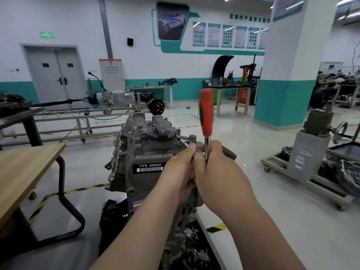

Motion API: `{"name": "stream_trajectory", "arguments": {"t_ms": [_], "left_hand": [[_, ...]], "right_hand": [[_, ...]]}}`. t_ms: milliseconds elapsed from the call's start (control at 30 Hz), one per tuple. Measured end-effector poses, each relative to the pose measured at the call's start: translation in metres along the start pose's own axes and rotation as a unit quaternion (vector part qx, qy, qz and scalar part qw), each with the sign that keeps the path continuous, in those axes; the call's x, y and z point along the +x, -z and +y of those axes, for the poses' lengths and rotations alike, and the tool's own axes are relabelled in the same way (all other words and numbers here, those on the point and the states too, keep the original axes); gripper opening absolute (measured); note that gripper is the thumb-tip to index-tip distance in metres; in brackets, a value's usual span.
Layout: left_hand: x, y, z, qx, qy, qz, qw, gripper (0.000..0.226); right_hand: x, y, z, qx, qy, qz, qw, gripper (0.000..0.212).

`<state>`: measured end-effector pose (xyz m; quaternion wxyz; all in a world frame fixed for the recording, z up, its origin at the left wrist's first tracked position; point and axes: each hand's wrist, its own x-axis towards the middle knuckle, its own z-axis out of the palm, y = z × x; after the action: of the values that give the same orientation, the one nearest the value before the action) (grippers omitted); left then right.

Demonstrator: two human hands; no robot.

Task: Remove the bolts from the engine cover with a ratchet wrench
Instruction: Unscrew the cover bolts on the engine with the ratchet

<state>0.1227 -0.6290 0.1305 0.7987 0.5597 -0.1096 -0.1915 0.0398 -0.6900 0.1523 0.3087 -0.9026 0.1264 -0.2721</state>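
A grey engine (136, 149) stands before me, with a black oil filler cap (162, 134) on its cover and a barcode label reading CFB 666660. The ratchet wrench (206, 114) points upward, its orange handle blurred. My right hand (218, 172) grips the metal shaft just below the handle. My left hand (179, 172) pinches the wrench head and its extension (183, 142), which reaches toward the cover beside the cap. The bolt itself is hidden.
A wooden-topped table (25, 172) with a black tube frame stands at my left. A grey trolley stand (307, 156) sits at the right. Workbenches, a gearbox rig (109, 98) and a pillar (292, 75) are farther back. Yellow-black tape marks the floor.
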Motion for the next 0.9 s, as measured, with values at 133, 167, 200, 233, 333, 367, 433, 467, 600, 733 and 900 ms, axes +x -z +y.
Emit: {"name": "stream_trajectory", "arguments": {"t_ms": [133,167,200,233,333,367,433,467,600,733,900], "left_hand": [[0.001,0.000,0.004,0.021,0.026,0.021,0.999,0.041],[0.000,0.001,0.004,0.019,0.027,0.020,0.999,0.040],[-0.001,0.001,0.004,0.011,0.026,0.016,0.999,0.040],[-0.001,0.001,0.003,0.000,0.023,0.011,1.000,0.042],[-0.002,0.000,0.000,-0.017,0.013,0.003,1.000,0.045],[-0.001,0.001,-0.001,-0.016,0.013,0.007,1.000,0.044],[-0.002,0.003,-0.001,-0.016,0.017,0.015,1.000,0.047],[-0.002,0.004,-0.001,-0.013,0.018,0.014,1.000,0.053],[-0.002,0.005,0.000,-0.006,0.016,-0.008,1.000,0.051],[-0.002,0.005,0.000,-0.014,0.012,-0.008,1.000,0.035],[-0.003,0.005,0.001,-0.020,0.016,-0.008,1.000,0.033]], "right_hand": [[0.000,-0.004,0.001,-0.009,0.023,0.015,1.000,0.008],[0.000,-0.005,0.002,0.014,0.014,0.015,1.000,0.008],[0.000,-0.006,0.004,0.043,0.004,0.012,0.999,0.010],[0.000,-0.008,0.005,0.086,-0.010,0.006,0.996,0.011],[0.000,-0.011,0.005,0.279,-0.085,-0.009,0.957,0.016],[-0.001,-0.014,0.005,0.328,-0.115,-0.013,0.937,0.019],[-0.004,-0.016,0.003,0.435,-0.168,-0.037,0.884,0.027],[-0.004,-0.016,0.001,0.505,-0.192,-0.053,0.840,0.029],[-0.003,-0.004,-0.003,0.774,-0.282,-0.129,0.552,0.026],[-0.006,-0.001,-0.001,0.853,-0.306,-0.150,0.396,0.024],[-0.007,-0.003,-0.003,0.837,-0.314,-0.136,0.427,0.030]]}}
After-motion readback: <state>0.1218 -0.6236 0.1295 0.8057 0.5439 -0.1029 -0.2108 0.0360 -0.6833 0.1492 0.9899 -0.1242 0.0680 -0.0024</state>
